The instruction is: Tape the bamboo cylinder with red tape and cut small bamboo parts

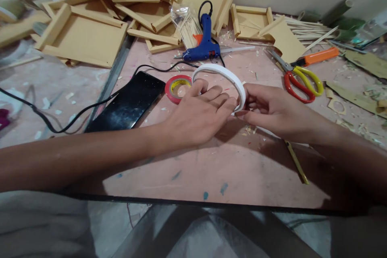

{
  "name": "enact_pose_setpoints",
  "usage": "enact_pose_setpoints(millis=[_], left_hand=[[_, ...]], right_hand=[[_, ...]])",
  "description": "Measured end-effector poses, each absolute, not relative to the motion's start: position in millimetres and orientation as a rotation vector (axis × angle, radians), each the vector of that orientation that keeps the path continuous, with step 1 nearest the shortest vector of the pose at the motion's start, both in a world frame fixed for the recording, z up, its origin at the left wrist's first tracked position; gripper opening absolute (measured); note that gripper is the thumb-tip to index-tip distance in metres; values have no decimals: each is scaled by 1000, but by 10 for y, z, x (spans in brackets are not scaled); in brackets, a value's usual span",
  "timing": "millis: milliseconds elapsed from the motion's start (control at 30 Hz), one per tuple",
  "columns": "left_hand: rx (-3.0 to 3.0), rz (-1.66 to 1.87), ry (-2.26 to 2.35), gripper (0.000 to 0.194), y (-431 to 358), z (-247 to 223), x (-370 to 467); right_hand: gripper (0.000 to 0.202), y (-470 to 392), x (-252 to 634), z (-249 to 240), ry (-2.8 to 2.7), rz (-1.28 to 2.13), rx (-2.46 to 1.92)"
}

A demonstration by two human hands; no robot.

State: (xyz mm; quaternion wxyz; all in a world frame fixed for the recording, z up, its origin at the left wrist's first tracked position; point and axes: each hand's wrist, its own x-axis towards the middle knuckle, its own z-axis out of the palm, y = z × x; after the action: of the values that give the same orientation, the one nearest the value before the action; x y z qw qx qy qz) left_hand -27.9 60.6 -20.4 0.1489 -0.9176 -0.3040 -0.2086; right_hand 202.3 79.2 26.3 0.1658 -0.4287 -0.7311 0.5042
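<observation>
A thin white tape roll [222, 72] stands on edge above the pinkish work table [193, 169]. My left hand [199, 115] grips its near side, fingers wrapped over the rim. My right hand [269, 109] pinches the roll's right edge with its fingertips, where a white strip trails toward my wrist. A small red tape roll [176, 87] lies flat just left of my left hand. A thin bamboo strip [296, 163] lies under my right forearm.
A black phone [130, 102] with a cable lies to the left. Behind the hands are a blue glue gun [203, 44], a bag of toothpicks [187, 24], red-and-yellow scissors [300, 80], an orange cutter [320, 55] and several tan trays [81, 36]. Bamboo scraps litter the right side.
</observation>
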Motion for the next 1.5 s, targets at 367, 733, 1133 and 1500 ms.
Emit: enact_pose_setpoints(millis=[367,733,1133,1500], left_hand=[[-2628,-614,-877,28,601,-218,-273],[-2668,-595,-875,27,599,-216,-277],[-2698,-630,-878,31,594,-230,-261],[-2644,-636,-845,28,614,-226,-258]], right_hand=[[13,838,2039,391,-2065,1422,-1239],[11,786,1995,370,-2313,1158,-1226],[17,780,2015,372,-2264,1252,-1235],[19,838,2040,346,-2175,1408,-1225]])
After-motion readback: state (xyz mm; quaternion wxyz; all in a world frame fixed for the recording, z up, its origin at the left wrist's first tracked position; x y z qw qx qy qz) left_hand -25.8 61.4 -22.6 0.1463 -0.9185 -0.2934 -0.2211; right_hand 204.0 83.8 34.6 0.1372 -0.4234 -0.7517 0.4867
